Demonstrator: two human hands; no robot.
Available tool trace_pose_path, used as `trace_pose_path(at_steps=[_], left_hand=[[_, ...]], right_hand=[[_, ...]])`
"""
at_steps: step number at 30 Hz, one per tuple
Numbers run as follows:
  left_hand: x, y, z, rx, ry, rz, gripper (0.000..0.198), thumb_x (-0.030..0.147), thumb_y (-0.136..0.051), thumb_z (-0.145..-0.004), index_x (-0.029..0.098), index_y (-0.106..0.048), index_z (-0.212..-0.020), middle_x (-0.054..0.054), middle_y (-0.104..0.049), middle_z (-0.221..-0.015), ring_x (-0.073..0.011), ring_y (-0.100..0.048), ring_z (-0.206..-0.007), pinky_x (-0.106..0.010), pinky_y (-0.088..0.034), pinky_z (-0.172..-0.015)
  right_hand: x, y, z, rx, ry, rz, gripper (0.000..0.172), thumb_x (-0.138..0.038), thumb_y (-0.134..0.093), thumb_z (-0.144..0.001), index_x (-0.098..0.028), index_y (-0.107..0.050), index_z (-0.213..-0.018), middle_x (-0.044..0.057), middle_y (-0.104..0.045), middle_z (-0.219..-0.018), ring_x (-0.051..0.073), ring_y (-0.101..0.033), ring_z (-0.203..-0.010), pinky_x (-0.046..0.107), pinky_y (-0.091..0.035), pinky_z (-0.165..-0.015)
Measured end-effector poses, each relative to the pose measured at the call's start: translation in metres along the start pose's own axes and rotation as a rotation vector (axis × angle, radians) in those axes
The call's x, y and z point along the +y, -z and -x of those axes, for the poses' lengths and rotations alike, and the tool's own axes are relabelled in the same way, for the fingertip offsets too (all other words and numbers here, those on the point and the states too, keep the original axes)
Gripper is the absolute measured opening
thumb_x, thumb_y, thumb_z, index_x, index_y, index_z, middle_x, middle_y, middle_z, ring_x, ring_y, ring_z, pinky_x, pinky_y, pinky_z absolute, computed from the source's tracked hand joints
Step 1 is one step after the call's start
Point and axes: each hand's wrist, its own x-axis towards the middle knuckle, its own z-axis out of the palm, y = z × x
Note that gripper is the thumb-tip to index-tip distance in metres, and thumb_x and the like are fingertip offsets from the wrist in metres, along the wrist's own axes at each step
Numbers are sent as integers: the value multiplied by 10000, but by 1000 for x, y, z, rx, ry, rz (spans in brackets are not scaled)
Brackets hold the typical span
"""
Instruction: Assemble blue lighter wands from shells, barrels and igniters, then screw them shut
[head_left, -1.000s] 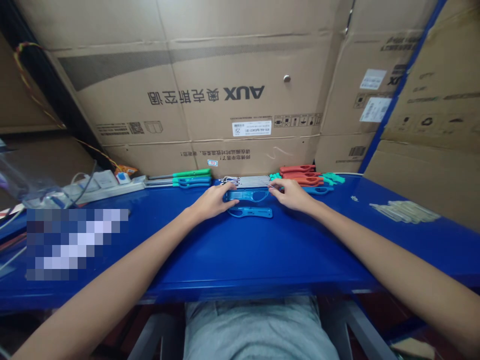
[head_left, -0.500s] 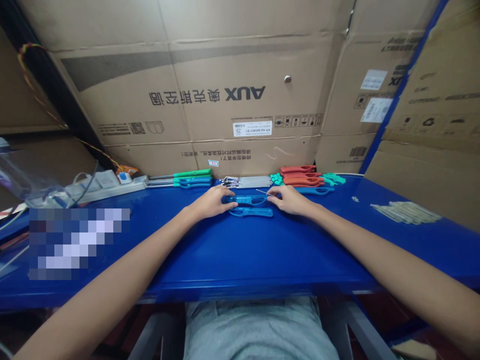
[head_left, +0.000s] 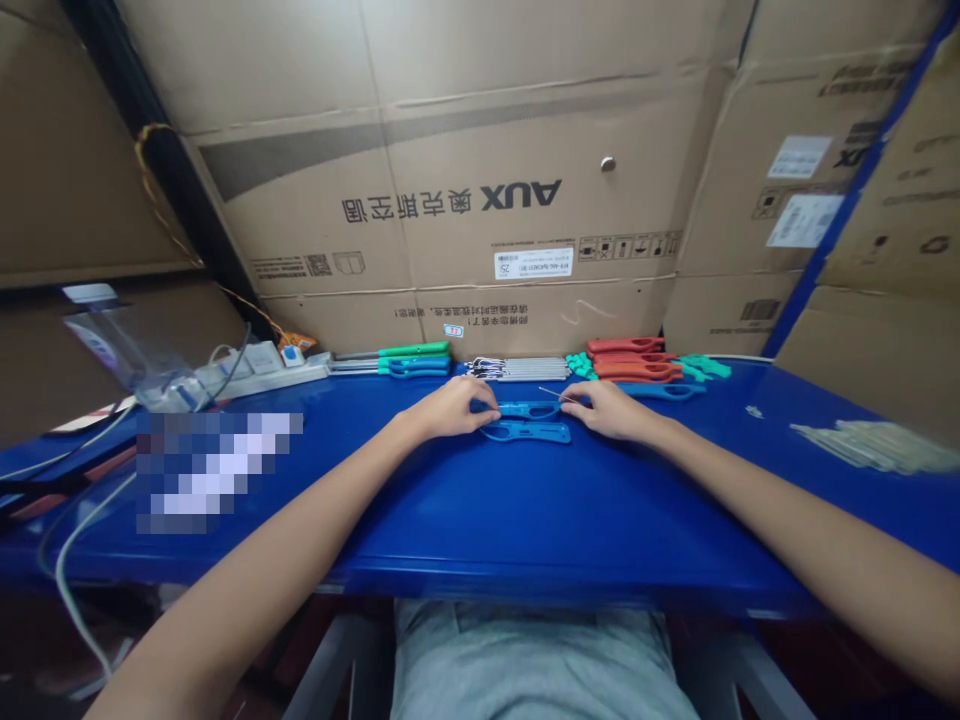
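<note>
My left hand [head_left: 459,404] has its thumb and fingers closed on the left end of a blue plastic lighter handle half [head_left: 529,409]. The shell lies lengthwise on the table, its loop opening toward the right. In my right hand [head_left: 609,408] a thin wire [head_left: 553,393] is pinched, its free end pointing up and left above the shell's right end. A second blue handle half [head_left: 529,432] lies just in front of the first, nearer to me. My fingers hide part of the first shell's left end.
Behind my hands are several metal tubes [head_left: 525,369] and long lighters with green and blue handles [head_left: 416,358]. Red handle shells [head_left: 630,360] and teal pieces [head_left: 705,367] sit to their right. Clear plastic tubes [head_left: 870,445] lie far right; a bottle [head_left: 112,335] and power strip [head_left: 296,370] are left.
The camera has turned a little left, so the whole scene sits further right. Both hands keep about the same hold and place over the blue shell.
</note>
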Motion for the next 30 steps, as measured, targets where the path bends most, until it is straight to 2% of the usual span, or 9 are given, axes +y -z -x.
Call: trace_pose_path(at_steps=[13,21,26,30], left_hand=[[2,-3,0,-37,-16,12,170,267,-642,-846,161,-758,-911,-72,-746,-909,-178,-652,-818,-268,-475,-752],[5,-4,-2,-39,-15,12,167,274,-644,-851,156,-757,-883,-72,-748,-871,-180,-647,-799,-275,-471,-746],[8,-4,-2,-52,-28,20,173,280,-632,-862,162,-758,-861,-66,-750,-857,-183,-645,-802,-282,-466,-762],[10,-3,-3,-58,-29,19,176,285,-628,-867,165,-756,-859,-59,-747,-842,-176,-636,-785,-276,-459,-751]], right_hand=[[-1,0,-1,-19,10,29,177,-207,-574,-883,-179,-739,-938,83,-745,-994,231,-677,-907,310,-503,-811],[-3,-1,2,65,22,33,145,-226,-616,-831,-165,-725,-904,88,-723,-958,232,-655,-894,317,-483,-776],[-9,-1,3,130,100,-18,136,-244,-618,-813,-175,-725,-860,72,-715,-916,211,-641,-875,296,-476,-734],[-13,-1,6,128,175,-72,130,-252,-641,-790,-177,-732,-845,61,-710,-875,189,-636,-817,280,-471,-709]])
